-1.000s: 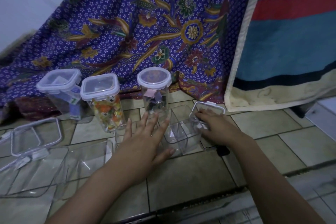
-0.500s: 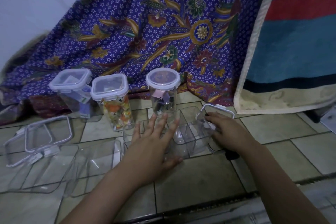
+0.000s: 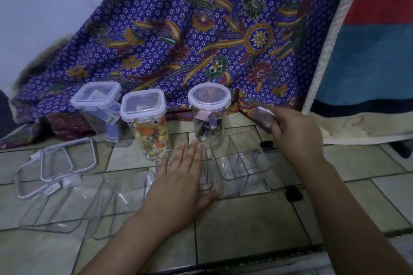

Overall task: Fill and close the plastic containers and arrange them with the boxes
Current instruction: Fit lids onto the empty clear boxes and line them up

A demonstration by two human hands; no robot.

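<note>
I'm seeing glossy clear plastic containers (image 3: 240, 163), matt patterned cloth (image 3: 201, 29) at the far side, smooth glazed floor tiles (image 3: 245, 225).

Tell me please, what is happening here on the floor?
A person is packing plastic containers on a tiled floor. The right hand holds up a lid, the left hand rests flat by the open divided container. Three filled containers stand closed behind; loose lids lie at left.

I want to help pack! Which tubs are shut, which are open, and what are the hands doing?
Left square tub: lidded.
Middle square tub: lidded, filled.
Round tub: lidded.
Divided clear container: open, empty.
Loose lids: off, lying flat.
Left hand: flat, empty.
Right hand: holding a lid.
</note>
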